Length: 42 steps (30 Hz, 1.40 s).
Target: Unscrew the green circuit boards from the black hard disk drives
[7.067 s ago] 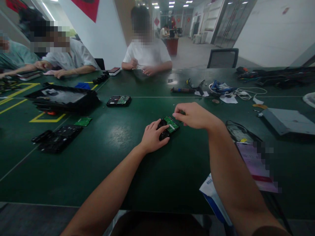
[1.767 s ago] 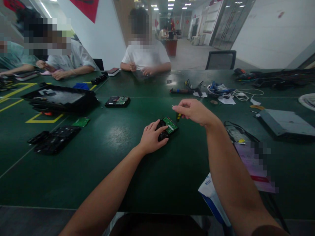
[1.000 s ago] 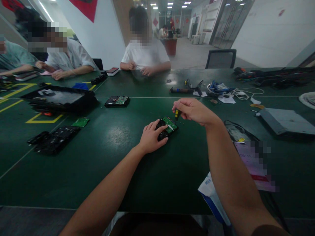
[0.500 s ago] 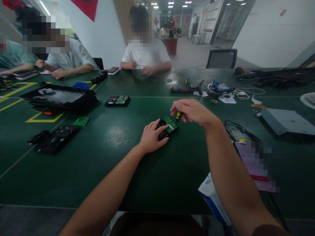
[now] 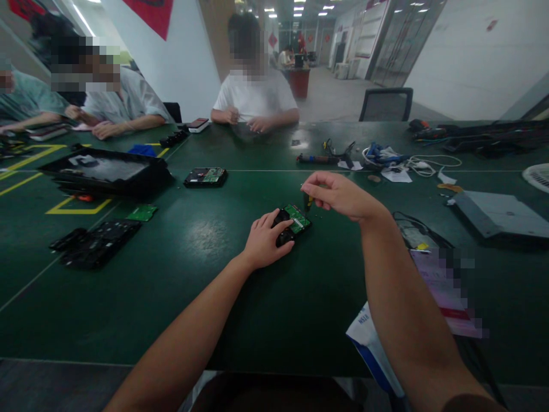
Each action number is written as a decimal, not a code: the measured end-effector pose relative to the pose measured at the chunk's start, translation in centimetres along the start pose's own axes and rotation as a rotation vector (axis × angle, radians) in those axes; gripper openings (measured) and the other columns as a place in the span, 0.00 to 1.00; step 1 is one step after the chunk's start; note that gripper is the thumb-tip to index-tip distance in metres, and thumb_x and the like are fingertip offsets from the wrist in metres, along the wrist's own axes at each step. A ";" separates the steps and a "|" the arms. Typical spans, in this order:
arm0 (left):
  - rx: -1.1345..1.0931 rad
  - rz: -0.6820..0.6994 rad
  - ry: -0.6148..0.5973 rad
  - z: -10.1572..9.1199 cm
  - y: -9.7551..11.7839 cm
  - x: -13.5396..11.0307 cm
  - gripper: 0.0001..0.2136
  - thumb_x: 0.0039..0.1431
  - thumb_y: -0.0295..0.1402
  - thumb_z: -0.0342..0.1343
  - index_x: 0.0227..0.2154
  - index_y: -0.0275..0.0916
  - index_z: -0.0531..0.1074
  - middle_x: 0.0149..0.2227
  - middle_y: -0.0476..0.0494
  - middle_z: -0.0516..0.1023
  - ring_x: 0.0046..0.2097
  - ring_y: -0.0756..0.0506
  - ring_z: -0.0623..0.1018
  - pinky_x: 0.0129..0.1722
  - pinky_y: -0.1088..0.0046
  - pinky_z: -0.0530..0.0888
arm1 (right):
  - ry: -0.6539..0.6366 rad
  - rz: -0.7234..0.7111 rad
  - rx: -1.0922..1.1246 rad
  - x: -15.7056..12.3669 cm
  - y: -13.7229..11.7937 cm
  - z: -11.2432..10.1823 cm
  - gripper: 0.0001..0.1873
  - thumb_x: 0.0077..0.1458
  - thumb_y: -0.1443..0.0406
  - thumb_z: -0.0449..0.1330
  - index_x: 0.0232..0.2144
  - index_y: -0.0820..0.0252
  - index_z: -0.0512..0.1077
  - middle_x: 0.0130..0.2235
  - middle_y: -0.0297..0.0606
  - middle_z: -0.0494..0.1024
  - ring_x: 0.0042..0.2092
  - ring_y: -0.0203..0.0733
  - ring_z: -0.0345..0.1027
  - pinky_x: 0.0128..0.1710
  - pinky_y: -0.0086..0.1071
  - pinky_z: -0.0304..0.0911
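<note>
A hard drive (image 5: pixel 300 220) lies on the green table with its green circuit board facing up. Spread across its near left part, my left hand (image 5: pixel 266 239) grips it against the table, thumb at the near edge. My right hand (image 5: pixel 337 195) pinches a small yellow-and-black screwdriver (image 5: pixel 309 201) by its upper end. The screwdriver points down at the far right edge of the drive; its tip is too small to make out. A few tiny screws (image 5: pixel 318 216) lie just right of the drive.
Another hard drive (image 5: pixel 206 177) lies farther back. To the left are a black casing (image 5: pixel 107 169), a loose green circuit board (image 5: pixel 142 213) and dark parts (image 5: pixel 100 243). At right are a grey metal box (image 5: pixel 501 212), cables (image 5: pixel 422 163) and a packet (image 5: pixel 371 337). Co-workers sit across the table.
My right hand has shifted slightly left, and its fingers have turned around the screwdriver, covering more of the yellow handle. My left hand and the hard drive stay in place.
</note>
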<state>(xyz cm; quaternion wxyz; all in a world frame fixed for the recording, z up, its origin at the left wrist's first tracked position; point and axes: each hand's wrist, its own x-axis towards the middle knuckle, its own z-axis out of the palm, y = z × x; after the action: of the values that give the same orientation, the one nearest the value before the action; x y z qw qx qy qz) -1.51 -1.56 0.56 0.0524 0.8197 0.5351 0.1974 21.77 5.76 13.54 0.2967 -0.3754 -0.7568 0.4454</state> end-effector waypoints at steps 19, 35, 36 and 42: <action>-0.018 -0.003 0.001 0.1 -0.1 0.1 0.29 0.62 0.47 0.62 0.65 0.52 0.69 0.73 0.39 0.55 0.71 0.29 0.60 0.66 0.44 0.61 | -0.184 0.051 0.225 -0.5 -0.4 -0.1 0.16 0.69 0.53 0.57 0.45 0.59 0.76 0.37 0.38 0.79 0.28 0.34 0.73 0.26 0.28 0.68; -0.008 -0.009 0.000 -0.1 0.1 0.1 0.29 0.62 0.48 0.61 0.65 0.51 0.68 0.74 0.39 0.55 0.71 0.30 0.60 0.66 0.45 0.61 | -0.067 0.080 0.032 -0.4 -1.2 0.1 0.12 0.68 0.59 0.57 0.40 0.59 0.76 0.41 0.41 0.82 0.24 0.31 0.69 0.19 0.27 0.58; -0.011 -0.008 0.000 -0.1 0.1 0.1 0.29 0.62 0.48 0.61 0.65 0.51 0.68 0.74 0.39 0.55 0.71 0.30 0.60 0.66 0.45 0.61 | -0.094 0.073 0.052 -0.4 -1.2 0.1 0.13 0.69 0.57 0.57 0.40 0.60 0.76 0.41 0.41 0.82 0.25 0.31 0.70 0.19 0.27 0.60; -0.032 -0.006 -0.003 0.0 -0.1 0.0 0.29 0.62 0.48 0.62 0.65 0.53 0.68 0.74 0.40 0.55 0.71 0.30 0.59 0.66 0.44 0.61 | -0.148 0.090 0.156 -0.9 -1.3 -0.3 0.15 0.68 0.54 0.59 0.43 0.59 0.77 0.38 0.39 0.80 0.27 0.34 0.74 0.26 0.29 0.71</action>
<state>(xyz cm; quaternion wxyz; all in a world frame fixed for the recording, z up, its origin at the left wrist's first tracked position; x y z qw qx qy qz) -1.61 -1.49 0.49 0.0667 0.8174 0.5344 0.2046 22.09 4.74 14.70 0.2478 -0.3508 -0.7219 0.5426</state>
